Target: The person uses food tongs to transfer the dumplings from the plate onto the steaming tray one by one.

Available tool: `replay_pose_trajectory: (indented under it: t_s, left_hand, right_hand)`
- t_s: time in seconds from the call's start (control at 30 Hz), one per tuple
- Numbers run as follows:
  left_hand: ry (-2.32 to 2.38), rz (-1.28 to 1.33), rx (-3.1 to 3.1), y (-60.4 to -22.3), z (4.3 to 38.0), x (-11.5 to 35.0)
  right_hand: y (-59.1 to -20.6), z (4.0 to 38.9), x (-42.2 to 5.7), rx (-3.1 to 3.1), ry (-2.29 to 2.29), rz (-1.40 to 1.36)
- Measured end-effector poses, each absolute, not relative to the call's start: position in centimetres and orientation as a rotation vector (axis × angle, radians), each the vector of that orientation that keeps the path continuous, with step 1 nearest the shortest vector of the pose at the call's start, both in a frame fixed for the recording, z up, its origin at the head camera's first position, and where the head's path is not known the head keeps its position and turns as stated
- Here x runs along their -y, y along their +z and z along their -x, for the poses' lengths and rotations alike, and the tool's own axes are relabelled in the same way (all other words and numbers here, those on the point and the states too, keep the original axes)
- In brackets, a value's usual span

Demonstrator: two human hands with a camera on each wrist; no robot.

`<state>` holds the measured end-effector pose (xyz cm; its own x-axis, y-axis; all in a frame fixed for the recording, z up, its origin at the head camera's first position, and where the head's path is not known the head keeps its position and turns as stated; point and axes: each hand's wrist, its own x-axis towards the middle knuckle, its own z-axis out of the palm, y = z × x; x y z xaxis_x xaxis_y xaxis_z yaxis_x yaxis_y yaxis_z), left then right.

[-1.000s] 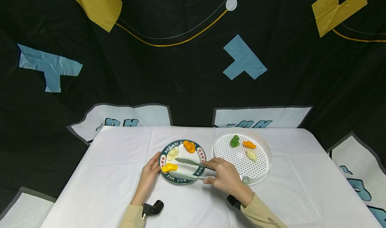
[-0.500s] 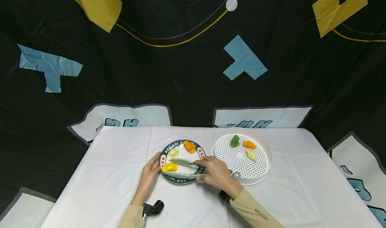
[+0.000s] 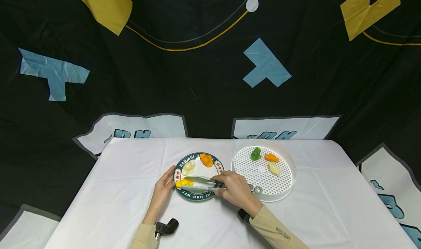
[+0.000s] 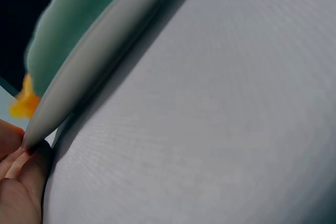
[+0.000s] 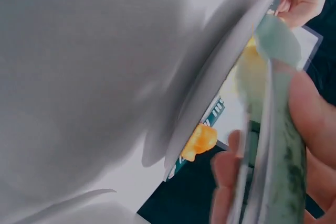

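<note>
My left hand (image 3: 164,186) pinches the left rim of a round plate (image 3: 204,171) with a dark green patterned border. In the left wrist view its thumb lies over the rim and its fingers sit under it. A pair of tongs (image 3: 198,179) with pale green tips is in my right hand (image 3: 235,187). The tong tips reach over the plate, one on each side of a yellow dumpling (image 3: 182,183) and close about it. A white dumpling (image 3: 189,168) and an orange dumpling (image 3: 206,159) also lie on the plate.
Right of the plate stands a round white perforated tray (image 3: 250,168). It holds a green dumpling (image 3: 255,154), an orange one and a white one. A white cloth (image 3: 131,176) covers the table, and a black curtain (image 3: 197,95) hangs behind.
My right hand has moved left with the tongs, and the tips have drawn together around the yellow dumpling. The left hand and plate have stayed put.
</note>
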<state>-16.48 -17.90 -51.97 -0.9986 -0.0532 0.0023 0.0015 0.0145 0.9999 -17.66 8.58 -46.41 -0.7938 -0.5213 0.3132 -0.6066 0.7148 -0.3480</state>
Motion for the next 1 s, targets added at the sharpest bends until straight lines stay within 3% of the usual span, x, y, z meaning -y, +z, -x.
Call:
replay_pose_trajectory:
  t_s: [1.0]
  left_hand:
    - [-2.169,-0.089,2.221,-52.2,16.6,17.7]
  right_hand:
    - [-44.0,16.4,-13.8,2.521,0.708,-0.777]
